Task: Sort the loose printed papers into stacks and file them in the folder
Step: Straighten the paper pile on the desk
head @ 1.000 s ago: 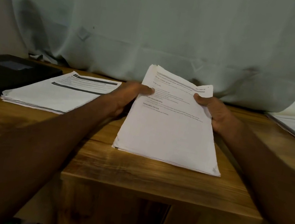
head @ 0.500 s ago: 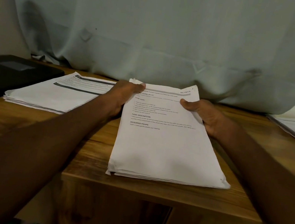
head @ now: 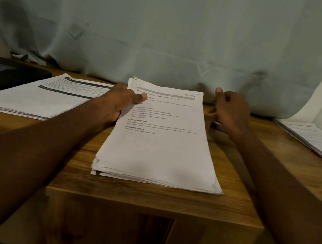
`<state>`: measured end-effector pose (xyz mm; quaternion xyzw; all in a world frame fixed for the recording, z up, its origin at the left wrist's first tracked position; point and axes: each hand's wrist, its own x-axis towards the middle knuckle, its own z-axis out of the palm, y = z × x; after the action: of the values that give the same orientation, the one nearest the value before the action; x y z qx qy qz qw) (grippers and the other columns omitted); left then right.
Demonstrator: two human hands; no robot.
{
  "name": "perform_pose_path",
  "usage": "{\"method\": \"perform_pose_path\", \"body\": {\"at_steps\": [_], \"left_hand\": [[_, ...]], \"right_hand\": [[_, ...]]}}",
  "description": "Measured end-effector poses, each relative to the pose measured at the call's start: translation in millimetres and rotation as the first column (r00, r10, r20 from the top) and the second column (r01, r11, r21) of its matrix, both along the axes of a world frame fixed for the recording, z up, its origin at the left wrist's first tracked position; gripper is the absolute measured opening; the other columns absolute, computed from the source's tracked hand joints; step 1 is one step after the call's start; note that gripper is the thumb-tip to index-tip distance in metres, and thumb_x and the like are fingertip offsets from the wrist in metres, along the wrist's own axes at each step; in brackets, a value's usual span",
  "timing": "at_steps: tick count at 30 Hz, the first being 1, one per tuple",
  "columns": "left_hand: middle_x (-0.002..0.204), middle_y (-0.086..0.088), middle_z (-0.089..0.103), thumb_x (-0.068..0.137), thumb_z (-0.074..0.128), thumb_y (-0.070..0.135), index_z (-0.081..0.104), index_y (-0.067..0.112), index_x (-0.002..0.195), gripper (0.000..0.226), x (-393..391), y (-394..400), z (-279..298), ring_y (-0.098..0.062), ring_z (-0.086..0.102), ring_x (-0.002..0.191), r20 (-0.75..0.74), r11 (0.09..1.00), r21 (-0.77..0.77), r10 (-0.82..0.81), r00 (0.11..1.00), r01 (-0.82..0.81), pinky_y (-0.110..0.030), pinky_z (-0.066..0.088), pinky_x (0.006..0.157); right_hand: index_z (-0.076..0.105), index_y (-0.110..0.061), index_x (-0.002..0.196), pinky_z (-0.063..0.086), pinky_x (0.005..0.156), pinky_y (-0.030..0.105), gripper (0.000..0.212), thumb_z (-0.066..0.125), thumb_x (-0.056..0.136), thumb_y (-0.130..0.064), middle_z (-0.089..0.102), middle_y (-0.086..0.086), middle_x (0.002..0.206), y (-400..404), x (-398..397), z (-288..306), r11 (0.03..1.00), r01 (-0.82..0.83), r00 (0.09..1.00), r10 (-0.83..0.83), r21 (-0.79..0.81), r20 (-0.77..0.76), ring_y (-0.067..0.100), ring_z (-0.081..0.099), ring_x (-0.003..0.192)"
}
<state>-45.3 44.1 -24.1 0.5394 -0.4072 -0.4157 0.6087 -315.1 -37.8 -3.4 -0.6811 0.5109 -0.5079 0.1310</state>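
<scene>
At the far left a black folder (head: 4, 74) lies closed on the wooden table (head: 156, 195), its left part cut off by the frame edge, so nothing inside it shows. Just beside it, partly overlapping its near edge, sits a left stack of printed papers (head: 38, 97) with dark header bars; the print is too small to read. The left hand (head: 119, 104) grips the upper left edge of the middle stack (head: 160, 143), thumb pressed on the top sheet and the fingers hidden beneath the paper. That stack lies flat in the centre of the table, reaching close to the near edge, its sheets slightly uneven at the near left corner. Headings such as "TASK DESCRIPTION" and "REQUIRED PROPS" can be made out; the finer lines cannot. The right hand (head: 230, 112) is blurred, off the paper just beside the stack's upper right corner, fingers loosely curled and holding nothing. At the far right a third stack (head: 318, 142) lies well apart, cut off by the frame. A pale cloth (head: 171, 27) hangs behind the table.
</scene>
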Motion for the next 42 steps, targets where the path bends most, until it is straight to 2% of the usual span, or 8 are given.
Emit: {"method": "perform_pose_path", "body": {"at_steps": [4, 11, 20, 24, 28, 31, 37, 42], "left_hand": [[0.106, -0.018, 0.076, 0.095, 0.068, 0.001, 0.068, -0.001, 0.118, 0.024, -5.2, 2.2, 0.4, -0.033, 0.075, 0.094, 0.039, 1.0, 0.004, 0.011, 0.999, -0.011, -0.044, 0.06, 0.081], [0.103, -0.017, 0.077, 0.094, 0.069, 0.002, 0.069, -0.001, 0.115, 0.021, -10.0, 8.0, 1.9, -0.033, 0.075, 0.094, 0.08, 1.0, 0.019, 0.0, 0.997, -0.002, -0.046, 0.06, 0.087], [0.11, -0.013, 0.077, 0.095, 0.07, 0.007, 0.071, 0.003, 0.119, 0.024, -34.7, 14.9, 0.9, -0.034, 0.073, 0.105, 0.201, 0.985, 0.036, -0.175, 0.964, 0.171, -0.051, 0.053, 0.102], [0.11, -0.011, 0.077, 0.094, 0.073, 0.012, 0.073, 0.006, 0.118, 0.025, -37.1, 16.5, 1.4, -0.031, 0.073, 0.105, 0.31, 0.987, 0.018, -0.155, 0.938, 0.157, -0.047, 0.054, 0.101], [0.086, -0.001, 0.077, 0.098, 0.065, 0.007, 0.071, 0.004, 0.116, 0.019, -46.5, 23.2, 4.4, -0.008, 0.074, 0.067, 0.304, 0.985, 0.01, -0.168, 0.938, 0.173, -0.019, 0.058, 0.062], [0.09, -0.002, 0.072, 0.1, 0.059, 0.001, 0.064, -0.003, 0.127, 0.027, -53.0, 26.0, 6.1, -0.007, 0.071, 0.068, 0.315, 0.971, 0.018, -0.23, 0.921, 0.237, -0.021, 0.059, 0.073], [0.085, -0.004, 0.066, 0.101, 0.055, -0.003, 0.059, -0.005, 0.129, 0.028, -60.5, 37.1, 11.9, 0.0, 0.067, 0.051, 0.351, 0.967, 0.036, -0.247, 0.903, 0.251, -0.011, 0.049, 0.049], [0.073, 0.0, 0.07, 0.102, 0.052, -0.003, 0.057, -0.003, 0.13, 0.028, -62.9, 41.9, 16.9, 0.0, 0.066, 0.05, 0.328, 0.959, 0.065, -0.281, 0.902, 0.275, -0.011, 0.049, 0.048]], "right_hand": [[0.07, -0.007, 0.09, 0.04, 0.062, 0.031, 0.059, 0.056, 0.095, -0.064, 0.063, 0.007, 0.075, -21.9, -40.4, -7.8, 0.975, 0.139, 0.908, -0.057, 0.171, -0.415, 0.027, 0.064, 0.078], [0.073, -0.01, 0.096, 0.057, 0.082, 0.043, 0.041, 0.083, 0.082, -0.046, 0.071, 0.01, 0.092, -27.9, -46.9, -9.3, 0.942, 0.144, 0.846, 0.042, 0.303, -0.531, 0.022, 0.064, 0.085], [0.061, -0.014, 0.108, 0.046, 0.079, 0.035, 0.034, 0.046, 0.107, -0.044, 0.064, 0.001, 0.095, -11.0, -11.8, 24.1, 0.999, -0.036, 0.96, 0.044, -0.035, 0.277, 0.018, 0.058, 0.086], [0.063, -0.022, 0.106, 0.042, 0.069, 0.026, 0.026, 0.063, 0.097, -0.046, 0.064, -0.011, 0.089, 15.4, 18.7, 15.5, 0.97, -0.233, 0.972, 0.23, -0.068, -0.053, 0.007, 0.059, 0.081], [0.073, -0.016, 0.103, 0.043, 0.074, 0.035, 0.017, 0.065, 0.089, -0.016, 0.069, -0.001, 0.097, 20.3, 42.1, -2.4, 0.943, -0.23, 0.903, 0.115, -0.24, -0.414, 0.024, 0.063, 0.092], [0.074, -0.023, 0.111, 0.043, 0.074, 0.033, 0.022, 0.068, 0.09, -0.02, 0.069, -0.006, 0.1, 24.8, 51.1, -10.0, 0.92, -0.317, 0.866, 0.183, -0.228, -0.466, 0.018, 0.061, 0.091], [0.073, -0.031, 0.089, 0.032, 0.056, 0.025, 0.003, 0.072, 0.09, -0.028, 0.058, -0.014, 0.065, 28.9, 53.4, -14.3, 0.908, -0.335, 0.864, 0.192, -0.249, -0.465, 0.007, 0.051, 0.062], [0.077, -0.03, 0.103, 0.039, 0.059, 0.026, 0.012, 0.069, 0.094, -0.032, 0.072, -0.009, 0.082, 29.5, 54.6, -16.9, 0.914, -0.341, 0.855, 0.204, -0.218, -0.477, 0.014, 0.061, 0.073]]}}
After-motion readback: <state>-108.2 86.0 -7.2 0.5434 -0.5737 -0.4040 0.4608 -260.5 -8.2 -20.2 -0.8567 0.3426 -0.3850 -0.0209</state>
